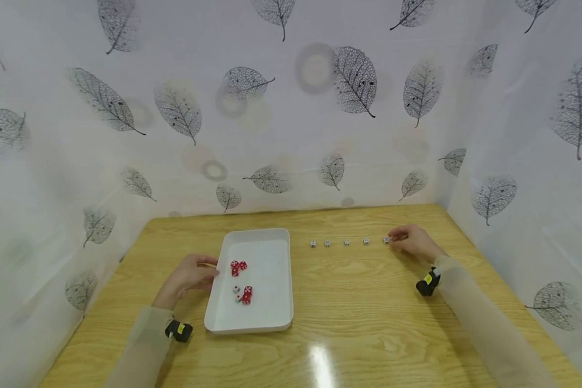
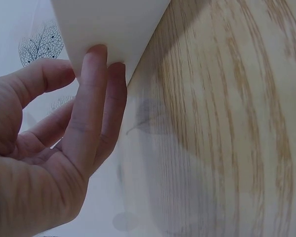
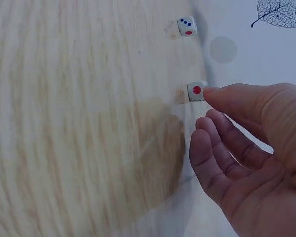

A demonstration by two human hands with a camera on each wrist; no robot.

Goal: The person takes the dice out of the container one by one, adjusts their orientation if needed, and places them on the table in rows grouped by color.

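A white tray (image 1: pixel 271 318) stands left of centre in the head view. My left hand (image 1: pixel 190 277) holds its left rim; in the left wrist view fingertips (image 2: pixel 96 52) lie on the tray's outer wall (image 2: pixel 113 24), thumb at the edge. To the right, a white die (image 1: pixel 386 240) sits on the table at the right end of a row of white dice. My right hand (image 1: pixel 414 242) is beside it. In the right wrist view the thumb touches the right side of this die (image 3: pixel 196 91), which shows a red pip; the other fingers are loosely bent below it.
Several red dice (image 1: pixel 248 291) and two white dice (image 1: pixel 236 289) lie in the tray. The row continues leftward with another white die (image 1: pixel 366 241) and more toward the tray. A leaf-patterned curtain (image 1: pixel 291 134) surrounds the wooden table (image 1: pixel 349 312) at the back and sides.
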